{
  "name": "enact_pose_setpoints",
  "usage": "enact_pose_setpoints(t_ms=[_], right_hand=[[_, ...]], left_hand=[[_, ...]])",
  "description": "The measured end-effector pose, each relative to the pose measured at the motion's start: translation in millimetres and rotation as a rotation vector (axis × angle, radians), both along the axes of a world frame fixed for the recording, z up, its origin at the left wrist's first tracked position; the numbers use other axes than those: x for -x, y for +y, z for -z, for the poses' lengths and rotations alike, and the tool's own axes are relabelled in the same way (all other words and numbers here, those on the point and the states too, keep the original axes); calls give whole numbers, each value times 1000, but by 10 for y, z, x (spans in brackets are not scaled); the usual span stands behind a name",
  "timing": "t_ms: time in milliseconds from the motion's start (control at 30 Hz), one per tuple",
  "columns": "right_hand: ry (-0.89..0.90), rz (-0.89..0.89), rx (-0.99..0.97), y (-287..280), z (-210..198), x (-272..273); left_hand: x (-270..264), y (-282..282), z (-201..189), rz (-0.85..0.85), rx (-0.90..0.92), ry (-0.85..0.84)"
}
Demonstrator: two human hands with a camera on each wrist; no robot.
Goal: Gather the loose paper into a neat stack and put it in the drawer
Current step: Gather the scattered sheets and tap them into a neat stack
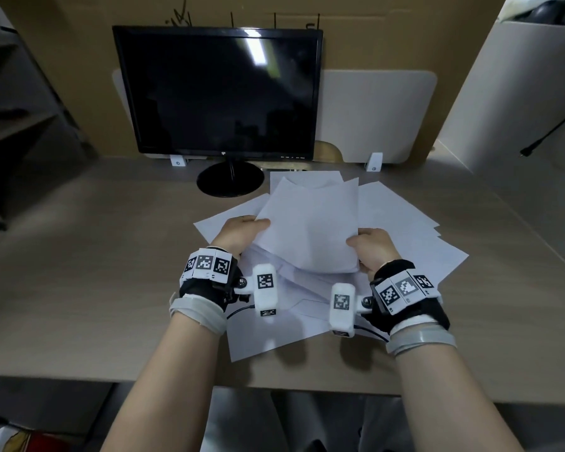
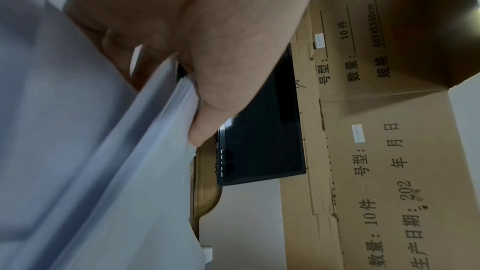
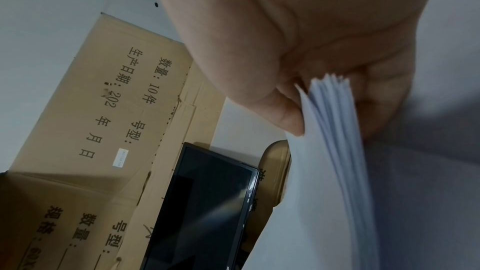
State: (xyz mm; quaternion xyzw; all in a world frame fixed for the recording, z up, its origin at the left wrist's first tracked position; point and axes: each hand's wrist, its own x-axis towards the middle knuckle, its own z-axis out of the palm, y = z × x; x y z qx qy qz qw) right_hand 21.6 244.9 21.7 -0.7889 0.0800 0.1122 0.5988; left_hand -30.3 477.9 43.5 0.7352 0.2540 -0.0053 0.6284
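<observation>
A bundle of white sheets (image 1: 310, 223) is held tilted above the desk between both hands. My left hand (image 1: 242, 231) grips its left edge, thumb on top; the thumb (image 2: 207, 110) presses on the sheet edges (image 2: 145, 151). My right hand (image 1: 372, 249) grips the bundle's lower right corner, with the thumb (image 3: 280, 114) against the fanned sheet edges (image 3: 335, 130). More loose sheets (image 1: 415, 236) lie spread and overlapping on the desk under and around the bundle. No drawer is in view.
A black monitor (image 1: 219, 93) on a round stand (image 1: 230, 181) stands just behind the paper. Cardboard (image 1: 405, 34) and a white divider panel (image 1: 379, 115) back the wooden desk (image 1: 79, 256). A cable (image 1: 555, 132) hangs at the far right.
</observation>
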Motion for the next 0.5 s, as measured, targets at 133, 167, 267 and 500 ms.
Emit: enact_pose_setpoints(t_ms=[133, 167, 267, 500], right_hand=[[30, -6, -10, 26, 21, 10], [25, 8, -20, 20, 21, 2], [11, 55, -55, -35, -3, -7], [34, 43, -110, -198, -16, 70]], left_hand=[[75, -46, -64, -35, 51, -17], [81, -57, -58, -34, 61, -3], [79, -137, -6, -15, 113, 22], [40, -437, 49, 94, 130, 25]])
